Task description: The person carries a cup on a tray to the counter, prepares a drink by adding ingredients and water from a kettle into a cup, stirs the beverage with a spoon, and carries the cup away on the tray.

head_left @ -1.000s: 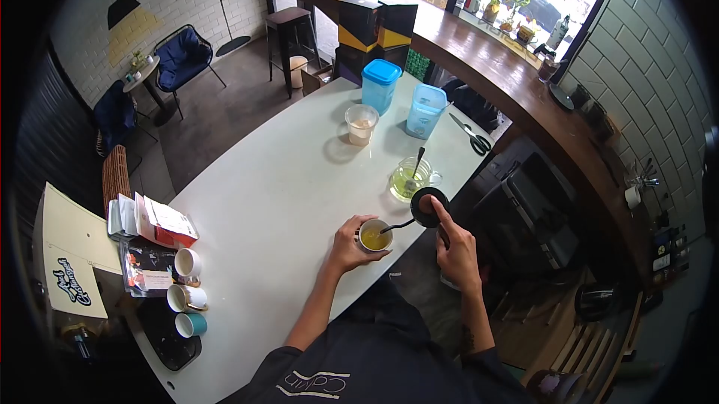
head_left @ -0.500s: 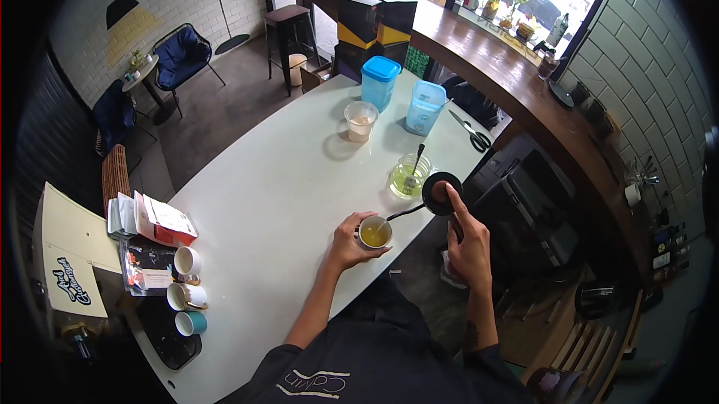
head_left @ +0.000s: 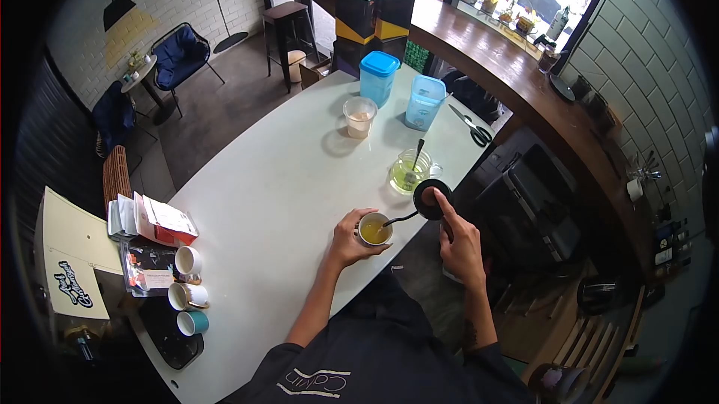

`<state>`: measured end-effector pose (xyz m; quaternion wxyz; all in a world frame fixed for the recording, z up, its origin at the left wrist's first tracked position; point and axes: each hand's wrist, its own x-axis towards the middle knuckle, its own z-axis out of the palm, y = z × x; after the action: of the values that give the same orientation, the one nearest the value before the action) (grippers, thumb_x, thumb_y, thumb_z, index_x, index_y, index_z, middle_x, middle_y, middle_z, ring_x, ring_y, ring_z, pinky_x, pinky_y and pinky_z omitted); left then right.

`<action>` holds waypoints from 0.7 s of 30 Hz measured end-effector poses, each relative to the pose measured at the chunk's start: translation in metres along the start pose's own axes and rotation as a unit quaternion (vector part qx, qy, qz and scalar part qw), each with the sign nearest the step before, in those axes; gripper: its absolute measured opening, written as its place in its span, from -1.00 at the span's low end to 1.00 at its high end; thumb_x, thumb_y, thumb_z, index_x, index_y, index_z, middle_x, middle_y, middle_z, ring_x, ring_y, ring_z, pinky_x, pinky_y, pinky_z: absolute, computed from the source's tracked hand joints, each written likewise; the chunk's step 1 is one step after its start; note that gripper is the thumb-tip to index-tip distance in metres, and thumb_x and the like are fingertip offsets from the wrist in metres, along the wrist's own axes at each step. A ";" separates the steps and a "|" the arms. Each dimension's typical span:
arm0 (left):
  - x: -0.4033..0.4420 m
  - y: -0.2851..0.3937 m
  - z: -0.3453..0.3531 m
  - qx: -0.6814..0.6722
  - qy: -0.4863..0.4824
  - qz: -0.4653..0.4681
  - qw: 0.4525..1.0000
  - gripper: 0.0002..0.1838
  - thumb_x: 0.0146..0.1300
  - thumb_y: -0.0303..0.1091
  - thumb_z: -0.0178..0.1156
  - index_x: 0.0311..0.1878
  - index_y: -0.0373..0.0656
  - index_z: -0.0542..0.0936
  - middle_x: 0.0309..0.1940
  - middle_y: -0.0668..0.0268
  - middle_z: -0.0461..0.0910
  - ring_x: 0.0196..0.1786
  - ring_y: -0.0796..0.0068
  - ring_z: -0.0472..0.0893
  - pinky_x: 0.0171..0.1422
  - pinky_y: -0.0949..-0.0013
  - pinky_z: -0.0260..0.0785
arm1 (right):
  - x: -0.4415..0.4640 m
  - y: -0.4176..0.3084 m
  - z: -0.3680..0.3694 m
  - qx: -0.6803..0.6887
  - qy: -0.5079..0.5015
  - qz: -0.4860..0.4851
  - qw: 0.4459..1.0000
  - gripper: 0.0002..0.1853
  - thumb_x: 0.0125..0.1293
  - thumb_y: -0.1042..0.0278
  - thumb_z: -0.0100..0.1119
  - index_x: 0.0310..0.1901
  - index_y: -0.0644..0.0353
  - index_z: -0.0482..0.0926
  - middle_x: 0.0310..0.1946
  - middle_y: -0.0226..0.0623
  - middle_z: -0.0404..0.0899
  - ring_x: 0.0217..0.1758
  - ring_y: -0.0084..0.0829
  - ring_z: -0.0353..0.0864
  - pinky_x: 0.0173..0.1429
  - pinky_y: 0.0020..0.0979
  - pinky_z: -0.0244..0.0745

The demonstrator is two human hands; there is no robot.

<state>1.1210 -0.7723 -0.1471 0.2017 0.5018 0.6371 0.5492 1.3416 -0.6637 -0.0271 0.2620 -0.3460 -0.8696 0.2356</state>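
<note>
My left hand (head_left: 349, 241) is wrapped round a small light-coloured cup (head_left: 375, 229) with yellow-green liquid inside, held at the table's near edge. In my right hand (head_left: 460, 248) is a dark gooseneck kettle (head_left: 431, 199), its handle largely hidden by my fingers. The index finger rests on the round top. Its thin curved spout reaches over the cup's rim, with the tip above the liquid. Just beyond the kettle stands a glass jug (head_left: 409, 172) of pale green liquid, with a spoon (head_left: 419, 153) leaning in it.
Across the white table (head_left: 277, 172) stand a blue-lidded container (head_left: 378, 80), an open blue container (head_left: 425, 104), a clear tub of powder (head_left: 359, 119) and scissors (head_left: 473, 128). Several mugs (head_left: 189, 297) and packets (head_left: 163, 220) sit at the left. A wooden counter (head_left: 487, 48) runs along the window.
The kettle and my right hand have shifted slightly left and up, bringing the spout a little further over the cup. My left hand keeps its hold on the cup.
</note>
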 end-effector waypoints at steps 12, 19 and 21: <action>-0.001 -0.004 0.001 -0.004 0.000 0.000 1.000 -0.21 -0.24 -0.13 0.75 0.15 -0.11 0.66 0.02 0.25 0.71 0.07 0.25 0.72 0.23 0.21 0.58 | 0.005 -0.011 -0.017 0.029 0.065 -0.038 0.997 -0.09 0.24 0.74 0.20 0.58 -0.29 0.31 -0.45 -0.07 0.53 -0.42 -0.06 0.60 -0.19 -0.05 0.49; 0.000 0.002 -0.002 -0.007 -0.005 -0.006 1.000 -0.22 -0.23 -0.16 0.74 0.15 -0.13 0.67 0.00 0.25 0.70 0.06 0.26 0.72 0.21 0.21 0.58 | -0.001 0.004 0.006 -0.011 -0.014 0.015 1.000 -0.09 0.21 0.79 0.16 0.56 -0.25 0.36 -0.39 -0.04 0.56 -0.39 -0.07 0.60 -0.15 -0.19 0.55; 0.000 0.001 0.000 -0.015 -0.005 -0.013 1.000 -0.22 -0.23 -0.16 0.74 0.15 -0.12 0.67 0.00 0.25 0.70 0.06 0.27 0.72 0.20 0.21 0.59 | -0.001 0.005 0.007 -0.013 -0.026 0.018 0.999 -0.07 0.19 0.76 0.17 0.58 -0.27 0.32 -0.42 -0.05 0.57 -0.39 -0.03 0.62 -0.16 -0.07 0.52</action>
<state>1.1213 -0.7724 -0.1461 0.2191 0.4934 0.6341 0.5536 1.3402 -0.6624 -0.0361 0.2302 -0.3588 -0.8728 0.2378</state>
